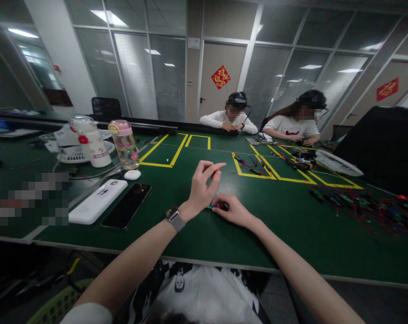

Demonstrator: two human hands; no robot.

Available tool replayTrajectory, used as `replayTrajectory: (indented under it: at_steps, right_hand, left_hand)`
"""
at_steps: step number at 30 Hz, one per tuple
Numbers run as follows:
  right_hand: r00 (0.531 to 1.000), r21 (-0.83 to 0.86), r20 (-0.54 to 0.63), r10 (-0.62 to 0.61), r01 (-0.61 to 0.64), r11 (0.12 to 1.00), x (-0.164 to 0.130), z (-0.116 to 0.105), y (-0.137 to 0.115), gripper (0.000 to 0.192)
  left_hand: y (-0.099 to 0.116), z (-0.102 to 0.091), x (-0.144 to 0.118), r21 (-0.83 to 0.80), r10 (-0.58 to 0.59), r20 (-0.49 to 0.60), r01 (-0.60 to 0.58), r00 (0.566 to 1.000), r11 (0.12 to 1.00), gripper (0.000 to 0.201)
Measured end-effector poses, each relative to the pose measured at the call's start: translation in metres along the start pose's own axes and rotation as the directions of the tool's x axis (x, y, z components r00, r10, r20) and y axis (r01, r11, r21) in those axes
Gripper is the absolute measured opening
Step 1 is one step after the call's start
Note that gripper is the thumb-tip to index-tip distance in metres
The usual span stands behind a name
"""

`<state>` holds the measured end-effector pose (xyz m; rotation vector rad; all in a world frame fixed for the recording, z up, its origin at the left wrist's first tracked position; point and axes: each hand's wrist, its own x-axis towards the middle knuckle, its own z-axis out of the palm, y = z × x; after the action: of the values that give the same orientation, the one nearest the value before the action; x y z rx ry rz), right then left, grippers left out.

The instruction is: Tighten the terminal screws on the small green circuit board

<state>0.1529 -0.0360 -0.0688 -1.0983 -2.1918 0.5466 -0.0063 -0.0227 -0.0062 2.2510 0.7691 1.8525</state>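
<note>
1 view, from camera on wearer's head. Looks forward and down over green tabletop (325, 238). Wearer's clothing (204, 292) at bottom edge; left hand (202, 183) and right hand (235, 210) near lens, just below frame centre. Wide angle: pillar (52, 54) at left leans outward. Across tabletop, 2 seated people (216, 119), then door (213, 101) and glass partitions (166, 85), farthest off.

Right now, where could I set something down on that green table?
A broad bare patch lies between the right hand and the tangled wires. A smaller one separates the black smartphone from the smartwatch. Crowded: around the pink-lidded bottle and among those wires.
</note>
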Motion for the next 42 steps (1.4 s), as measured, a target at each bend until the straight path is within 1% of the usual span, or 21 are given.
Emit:
replayTrajectory:
  at_steps: [2,5,7,12,14,17,19,26,28,32,34,39,42]
  right_hand:
    - [1.0,-0.001,0.003,-0.002,0.002,1.0,0.0,-0.0003,-0.0002,0.004]
    - [1.0,-0.001,0.007,0.001,-0.001,1.0,0.0002,-0.0009,-0.001,0.005]
    - [1.0,0.001,0.004,0.004,-0.004,1.0,0.0002,-0.0012,-0.0017,0.005]
    - [1.0,0.008,0.0,0.002,-0.002,1.0,-0.0002,-0.0013,-0.0024,0.005]
    - [1.0,0.006,0.003,0.003,-0.003,1.0,-0.0004,-0.0012,-0.002,0.005]
    - [1.0,0.0,0.007,0.002,-0.002,1.0,-0.0005,-0.0013,-0.0012,0.004]
    - [1.0,0.001,0.008,-0.002,0.002,1.0,-0.0004,-0.0015,-0.0009,0.005]
    - [1.0,0.009,0.013,0.011,-0.011,1.0,-0.0001,-0.0022,-0.0026,0.005]
    - [1.0,0.007,0.011,0.008,-0.008,1.0,-0.0001,-0.0019,-0.0023,0.005]
    - [1.0,0.006,0.009,0.001,-0.001,1.0,-0.0002,-0.0012,-0.0009,0.005]
    - [1.0,0.006,0.011,0.002,-0.002,1.0,-0.0002,-0.001,-0.0009,0.005]
    - [1.0,0.008,0.004,0.001,-0.001,1.0,-0.0002,-0.0012,-0.0025,0.005]
    - [1.0,0.008,-0.002,0.006,-0.006,1.0,-0.0003,-0.001,-0.0018,0.004]
  left_hand:
    - [-0.0008,0.0001,-0.0003,-0.052,-0.007,0.026,0.008,1.0,0.999,0.031]
    - [-0.0009,0.0008,0.0002,-0.101,-0.031,0.029,0.034,0.999,0.994,0.031]
    - [-0.0002,0.0012,0.0007,-0.079,-0.035,0.009,0.035,0.999,0.996,0.027]
    - [0.0008,0.0008,0.0011,0.022,0.007,-0.03,-0.006,1.0,1.0,0.019]
    - [0.0006,0.0004,0.0008,0.008,0.002,-0.012,-0.002,1.0,1.0,0.023]
    - [0.0006,0.0002,0.001,-0.062,-0.006,0.032,0.008,0.999,0.998,0.031]
    - [0.001,0.0003,0.0015,-0.089,-0.013,0.037,0.017,0.999,0.996,0.031]
    - [0.0012,0.0005,0.0019,0.039,-0.033,-0.009,0.033,0.999,0.999,0.018]
    - [0.0005,0.0004,0.0014,0.031,-0.031,-0.007,0.031,1.0,0.999,0.019]
    - [-0.0006,0.0003,0.0009,-0.054,-0.03,0.029,0.032,0.999,0.998,0.03]
    - [-0.0007,0.0004,0.0011,-0.073,-0.035,0.031,0.037,0.999,0.997,0.03]
    - [-0.0003,0.0007,0.0015,0.006,-0.029,-0.008,0.029,1.0,1.0,0.022]
    - [-0.0006,0.0006,0.0011,0.032,-0.019,0.0,0.019,1.0,0.999,0.023]
